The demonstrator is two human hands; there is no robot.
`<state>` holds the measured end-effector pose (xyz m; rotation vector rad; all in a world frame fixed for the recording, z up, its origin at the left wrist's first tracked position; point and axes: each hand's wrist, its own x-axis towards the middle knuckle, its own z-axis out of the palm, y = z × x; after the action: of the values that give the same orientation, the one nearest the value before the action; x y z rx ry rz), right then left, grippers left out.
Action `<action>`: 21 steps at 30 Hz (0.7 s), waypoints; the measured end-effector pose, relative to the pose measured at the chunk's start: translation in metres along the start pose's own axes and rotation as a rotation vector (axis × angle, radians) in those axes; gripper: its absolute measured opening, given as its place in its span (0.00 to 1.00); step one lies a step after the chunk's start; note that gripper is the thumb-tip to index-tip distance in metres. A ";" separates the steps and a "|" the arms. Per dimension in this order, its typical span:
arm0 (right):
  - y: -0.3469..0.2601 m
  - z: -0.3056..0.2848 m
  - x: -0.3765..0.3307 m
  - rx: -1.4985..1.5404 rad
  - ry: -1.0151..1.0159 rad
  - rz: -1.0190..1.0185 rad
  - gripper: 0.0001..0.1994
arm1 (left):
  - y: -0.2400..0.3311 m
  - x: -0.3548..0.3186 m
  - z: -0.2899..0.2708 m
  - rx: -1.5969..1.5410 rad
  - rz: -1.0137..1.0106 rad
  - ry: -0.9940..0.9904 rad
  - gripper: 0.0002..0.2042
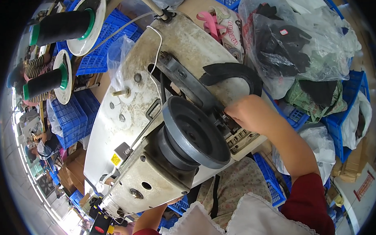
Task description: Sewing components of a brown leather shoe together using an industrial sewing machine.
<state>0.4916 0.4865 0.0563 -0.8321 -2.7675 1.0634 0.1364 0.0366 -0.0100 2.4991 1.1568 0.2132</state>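
Note:
A worn white sewing machine (164,159) with a large black-and-grey handwheel (192,132) fills the middle of the view. My right hand (248,113) is at the metal parts just right of the wheel, its fingers curled closed; whatever they grip is hidden. Behind it, a black curved strip (236,70) lies on the machine's white bed (189,38). My left hand (172,201) is mostly hidden beneath the machine's head; only its forearm and a sliver of skin show, so its fingers cannot be made out.
Two spools of black thread (62,27) stand at the upper left. Clear plastic bags with dark pieces (280,44) are heaped at the right, by a blue crate (345,112). More blue crates (74,117) stand at the left. Other people (41,71) sit far left.

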 end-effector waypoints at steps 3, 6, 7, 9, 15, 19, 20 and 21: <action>-0.004 0.003 -0.006 -0.065 0.010 0.002 0.04 | 0.001 -0.010 0.005 0.013 0.002 -0.045 0.27; 0.002 0.006 -0.010 -0.063 0.045 -0.032 0.05 | -0.003 0.002 0.002 -0.013 0.062 -0.052 0.25; 0.002 0.006 -0.012 -0.063 0.043 -0.030 0.05 | -0.002 0.004 0.000 0.004 0.084 -0.053 0.23; 0.001 0.006 -0.016 -0.094 0.009 -0.041 0.05 | -0.004 0.007 -0.001 0.017 0.109 -0.053 0.22; -0.012 -0.001 -0.025 -0.164 0.039 -0.079 0.06 | 0.001 -0.024 0.021 -0.005 0.072 -0.028 0.22; -0.022 -0.007 -0.020 -0.128 0.111 -0.089 0.06 | 0.001 -0.041 0.030 -0.046 0.127 -0.089 0.21; -0.024 -0.007 -0.015 -0.129 0.126 -0.053 0.05 | 0.001 -0.039 0.031 -0.045 0.133 -0.092 0.21; -0.024 -0.008 -0.011 -0.130 0.142 -0.017 0.04 | 0.001 -0.038 0.030 -0.045 0.130 -0.091 0.21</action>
<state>0.4919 0.4709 0.0789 -0.8601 -2.7410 0.7949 0.1212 -0.0009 -0.0368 2.5187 0.9443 0.1569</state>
